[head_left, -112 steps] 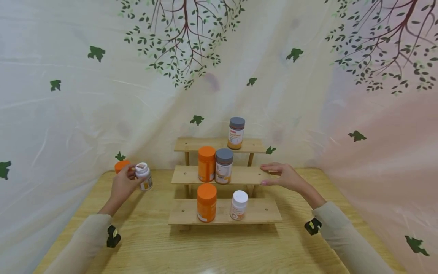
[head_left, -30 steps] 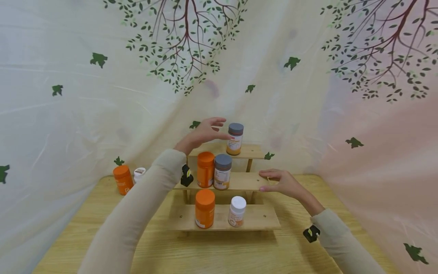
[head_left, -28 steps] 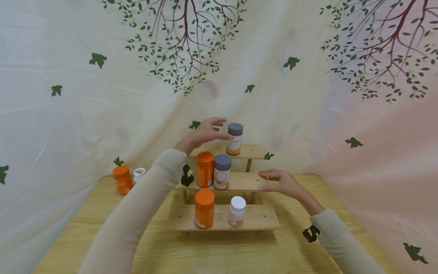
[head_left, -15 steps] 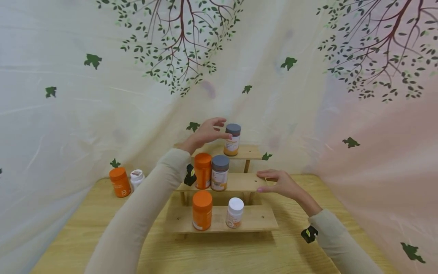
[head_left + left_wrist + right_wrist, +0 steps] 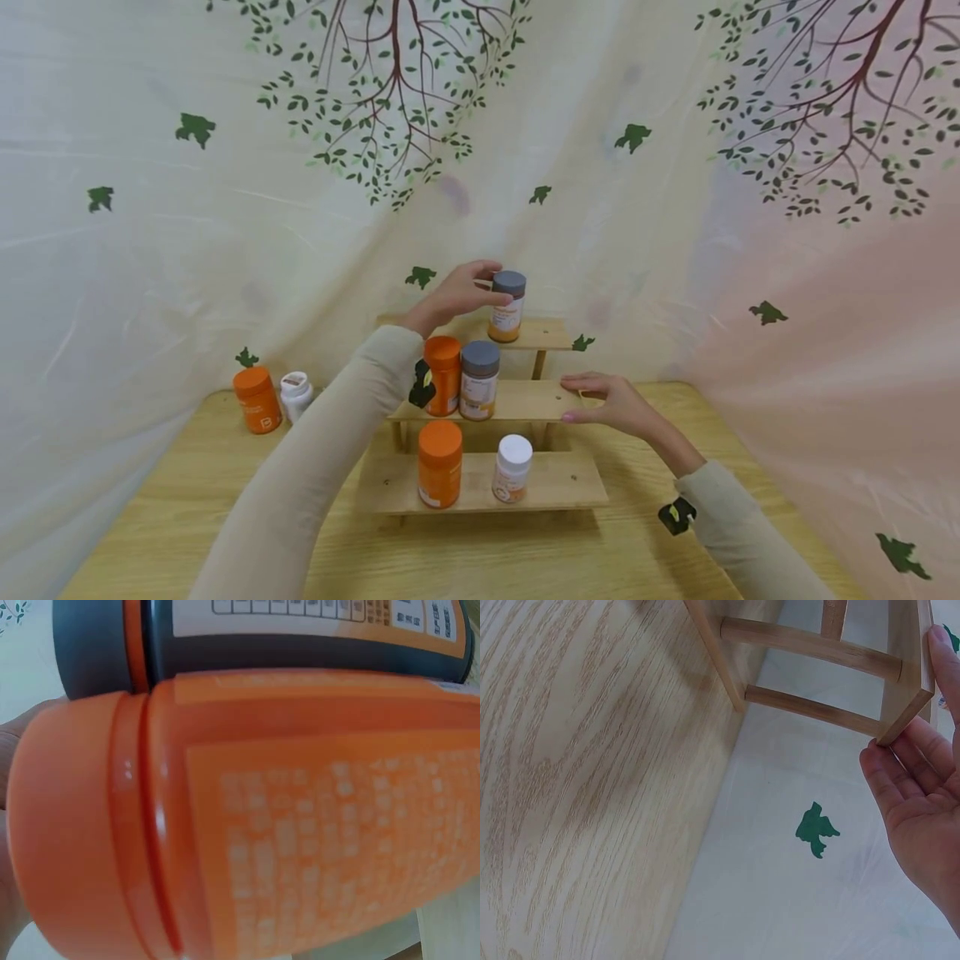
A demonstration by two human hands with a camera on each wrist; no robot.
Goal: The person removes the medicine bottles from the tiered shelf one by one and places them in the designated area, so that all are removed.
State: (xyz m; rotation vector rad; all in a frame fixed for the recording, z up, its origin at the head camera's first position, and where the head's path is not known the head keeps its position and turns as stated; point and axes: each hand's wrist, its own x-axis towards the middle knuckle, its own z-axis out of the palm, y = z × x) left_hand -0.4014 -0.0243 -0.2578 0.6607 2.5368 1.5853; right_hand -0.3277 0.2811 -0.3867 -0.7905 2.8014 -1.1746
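Observation:
At the top tier of a three-step wooden display stand (image 5: pixel 555 492), my left hand (image 5: pixel 459 292) grips a grey-capped supplement bottle (image 5: pixel 507 321), thumb across its front and fingers behind the cap. My right hand (image 5: pixel 618 404) pinches the right end of the middle board, thumb on one face and fingers at the edge in the right wrist view. On the middle tier an orange bottle (image 5: pixel 444 383) stands beside another grey-capped bottle (image 5: pixel 480 383); both fill the left wrist view. Below them, the bottom tier bears an orange bottle (image 5: pixel 440 467) and a small white bottle (image 5: pixel 512 471).
Left of the stand, on the wooden table (image 5: pixel 187 500), are an orange bottle (image 5: pixel 257 402) and a white bottle (image 5: pixel 296 392), partly hidden by my left sleeve. A leaf-patterned cloth (image 5: pixel 675 250) hangs behind and at both sides.
My left hand has let go of the white bottle at the table's left, crossed to the top tier and closed around the grey-capped bottle. My right hand keeps its hold on the middle board.

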